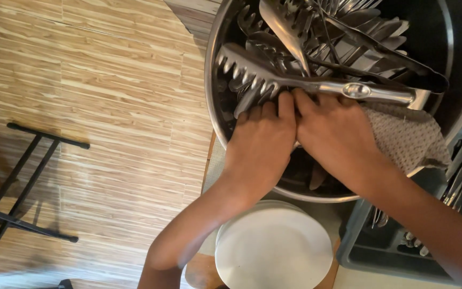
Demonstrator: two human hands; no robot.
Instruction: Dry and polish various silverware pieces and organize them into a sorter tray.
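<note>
1. Plates first, since they sit closest under my chin: a stack of white plates rests at the near edge of the table, between my two forearms.
2. My left hand lies knuckles up over the near rim of the big steel bowl, fingers pressed together and curled down among the utensils. Whether they pinch anything beneath I cannot tell.
3. My right hand touches the left at the fingertips, fingers likewise together, pressing against the handle of the steel pasta server, with a grey knitted cloth trapped under its outer side.
4. The pasta server lies across the bowl just beyond both sets of fingertips, its toothed head toward the bowl's left wall and its handle running right, past my right hand.
5. To handle this well, I judge a firm grip on the handle is better than on the prongs, with the cloth wrapped right around the metal and the other tools kept from snagging.
6. Further out in the bowl lie black-tipped tongs and a tangle of forks and spoons.
7. A grey cutlery tray holding more cutlery sits at the table's near right.
8. Left of the table is wood-patterned floor with a black metal stand.
</note>
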